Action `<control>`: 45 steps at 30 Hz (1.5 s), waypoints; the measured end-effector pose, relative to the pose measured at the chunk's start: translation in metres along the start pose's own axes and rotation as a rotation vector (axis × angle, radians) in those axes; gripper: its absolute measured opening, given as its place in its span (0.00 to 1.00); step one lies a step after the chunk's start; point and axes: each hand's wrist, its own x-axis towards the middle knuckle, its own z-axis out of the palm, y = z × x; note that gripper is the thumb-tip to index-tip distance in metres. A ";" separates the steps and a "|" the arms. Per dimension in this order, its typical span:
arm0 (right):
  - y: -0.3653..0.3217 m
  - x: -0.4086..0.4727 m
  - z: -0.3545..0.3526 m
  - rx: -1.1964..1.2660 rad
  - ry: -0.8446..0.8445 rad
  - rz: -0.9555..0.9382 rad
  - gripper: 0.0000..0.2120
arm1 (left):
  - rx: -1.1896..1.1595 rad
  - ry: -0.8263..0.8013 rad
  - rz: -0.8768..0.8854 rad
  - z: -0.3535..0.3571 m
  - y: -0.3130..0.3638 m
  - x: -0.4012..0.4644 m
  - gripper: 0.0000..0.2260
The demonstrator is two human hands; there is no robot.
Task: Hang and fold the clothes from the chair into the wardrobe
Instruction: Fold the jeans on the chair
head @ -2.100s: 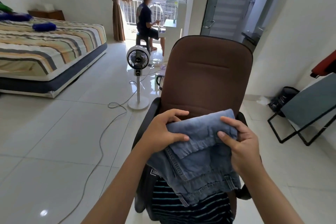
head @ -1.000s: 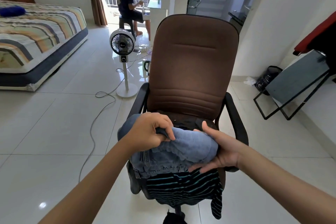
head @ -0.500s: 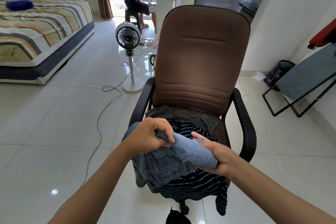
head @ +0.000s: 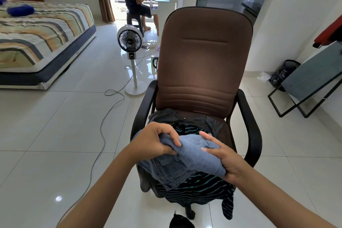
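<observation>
A white pedestal fan (head: 130,40) stands on the tiled floor (head: 46,135). Left of the fan lies a striped bed (head: 37,31); behind it, a seated person (head: 136,0).

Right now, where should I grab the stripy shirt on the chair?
Probably the loose part of the striped shirt hanging off the chair seat's front right edge, coming from the front. The rest is pinned under the jeans.
</observation>
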 end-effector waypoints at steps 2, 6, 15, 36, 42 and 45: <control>-0.001 -0.002 -0.002 0.022 -0.004 -0.042 0.24 | -0.004 0.002 -0.012 -0.002 0.005 0.000 0.13; -0.005 -0.007 -0.005 0.046 -0.031 -0.123 0.25 | 0.039 -0.029 -0.025 -0.007 0.016 -0.003 0.14; -0.004 -0.014 -0.014 -0.028 -0.059 -0.280 0.30 | -0.152 0.161 -0.648 -0.008 -0.017 -0.034 0.20; 0.042 -0.053 -0.006 -0.264 0.055 -0.347 0.32 | -0.657 0.023 -0.617 0.012 -0.045 -0.067 0.18; 0.059 -0.089 -0.013 -0.209 0.170 -0.407 0.33 | -0.525 -0.005 -0.404 0.024 -0.042 -0.066 0.22; 0.063 -0.116 -0.019 -0.200 0.243 -0.460 0.33 | -0.504 -0.066 -0.310 0.038 -0.034 -0.061 0.24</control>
